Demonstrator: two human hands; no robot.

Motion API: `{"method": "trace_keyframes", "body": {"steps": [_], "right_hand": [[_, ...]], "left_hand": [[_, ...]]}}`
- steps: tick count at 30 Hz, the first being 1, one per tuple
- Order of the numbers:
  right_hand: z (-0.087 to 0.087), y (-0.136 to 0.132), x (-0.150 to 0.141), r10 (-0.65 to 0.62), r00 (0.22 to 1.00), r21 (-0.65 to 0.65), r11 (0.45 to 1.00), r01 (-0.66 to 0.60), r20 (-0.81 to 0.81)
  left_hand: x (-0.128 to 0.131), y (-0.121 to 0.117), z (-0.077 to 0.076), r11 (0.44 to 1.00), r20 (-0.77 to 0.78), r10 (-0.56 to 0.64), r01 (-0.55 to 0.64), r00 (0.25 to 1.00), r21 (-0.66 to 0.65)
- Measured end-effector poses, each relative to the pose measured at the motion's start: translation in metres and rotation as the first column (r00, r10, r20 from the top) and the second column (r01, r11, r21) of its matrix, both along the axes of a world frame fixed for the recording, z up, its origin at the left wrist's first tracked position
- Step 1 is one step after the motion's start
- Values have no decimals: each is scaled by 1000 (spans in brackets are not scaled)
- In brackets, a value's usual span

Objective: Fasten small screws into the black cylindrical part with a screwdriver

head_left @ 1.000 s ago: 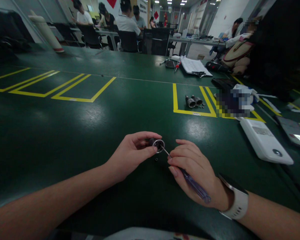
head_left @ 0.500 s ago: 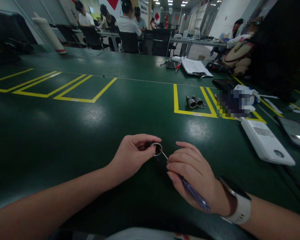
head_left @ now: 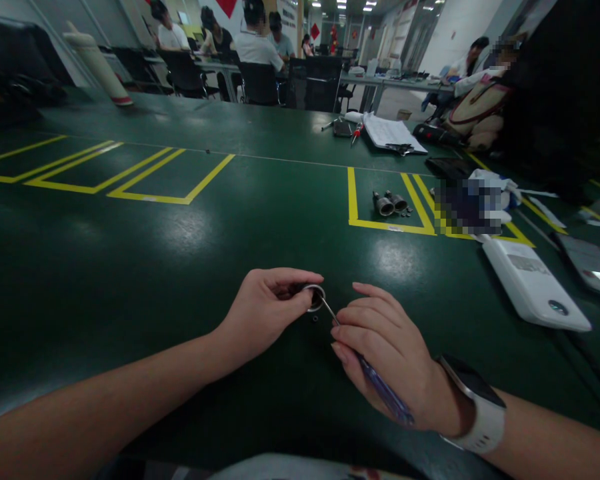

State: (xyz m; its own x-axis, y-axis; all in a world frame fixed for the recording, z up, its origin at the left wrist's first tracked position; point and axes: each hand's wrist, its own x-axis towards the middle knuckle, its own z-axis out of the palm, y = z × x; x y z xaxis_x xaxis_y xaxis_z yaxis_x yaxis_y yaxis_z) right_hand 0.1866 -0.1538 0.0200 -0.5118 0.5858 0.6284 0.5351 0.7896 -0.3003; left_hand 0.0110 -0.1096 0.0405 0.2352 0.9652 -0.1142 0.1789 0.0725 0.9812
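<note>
My left hand is closed around a small dark cylindrical part with a shiny metal rim, held just above the green table. My right hand grips a thin screwdriver with a blue translucent handle. Its metal shaft points into the open end of the part. A tiny dark piece lies on the table just below the part. A white watch is on my right wrist.
Two similar metal cylinders with small bits lie in a yellow-taped box ahead. A white device lies to the right, papers and pens further back. People sit at tables at the far end; a person's sleeve shows at the right.
Both hands have drifted slightly nearer and lower in view; the grip on the part and the screwdriver is unchanged.
</note>
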Motion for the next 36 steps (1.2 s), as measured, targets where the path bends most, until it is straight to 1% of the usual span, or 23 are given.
{"method": "trace_keyframes", "body": {"steps": [3, 5, 6, 8, 10, 11, 12, 14, 15, 16, 17, 19, 22, 26, 29, 32, 36], "right_hand": [[0, 0, -1, 10, 1000, -9, 1000, -10, 3], [2, -1, 0, 34, 999, -19, 999, -34, -34], [3, -1, 1, 49, 996, -36, 998, -51, -74], [5, -2, 3, 60, 976, -105, 991, -84, -210], [4, -1, 5, 9, 929, -248, 963, -108, -370], [2, 0, 6, -40, 899, -341, 932, -124, -435], [0, 3, 7, -101, 872, -441, 886, -140, -479], [-5, 8, 8, -211, 837, -615, 769, -177, -506], [-7, 10, 8, -249, 830, -672, 716, -190, -499], [-9, 12, 8, -272, 829, -708, 678, -196, -489], [-9, 14, 8, -284, 833, -732, 654, -194, -474], [-8, 15, 7, -288, 852, -752, 638, -169, -436], [-4, 14, 5, -280, 878, -746, 654, -122, -388], [0, 12, 3, -248, 909, -699, 712, -64, -336], [3, 9, 3, -205, 938, -617, 787, -12, -280], [6, 4, 3, -123, 970, -502, 865, 0, -212], [4, 1, 3, -28, 993, -372, 928, -18, -118]], "left_hand": [[0, -1, 0, 1000, -1, -2, 2, 1000, -3], [0, -1, 0, 1000, -2, -4, 4, 1000, -9], [0, 0, 1, 1000, -4, -1, 0, 1000, -14], [-1, 2, 1, 999, -5, 19, -19, 1000, -25], [-4, 6, 1, 998, 16, 52, -52, 998, -46], [-5, 9, 1, 996, 44, 69, -66, 997, -63], [-7, 11, 1, 994, 81, 80, -73, 994, -86], [-10, 15, 0, 989, 158, 87, -66, 984, -135], [-11, 16, 0, 986, 189, 85, -56, 978, -156], [-12, 17, 0, 984, 213, 83, -46, 974, -172], [-13, 18, -1, 982, 229, 80, -38, 970, -184], [-13, 18, -1, 979, 252, 83, -32, 964, -199], [-13, 18, -2, 977, 276, 88, -30, 957, -209], [-12, 18, -3, 978, 299, 73, -10, 951, -209], [-11, 18, -3, 972, 327, 69, 10, 942, -233], [-10, 17, -3, 969, 355, 81, 10, 931, -247], [-9, 16, -2, 972, 361, 78, 10, 929, -234]]}}
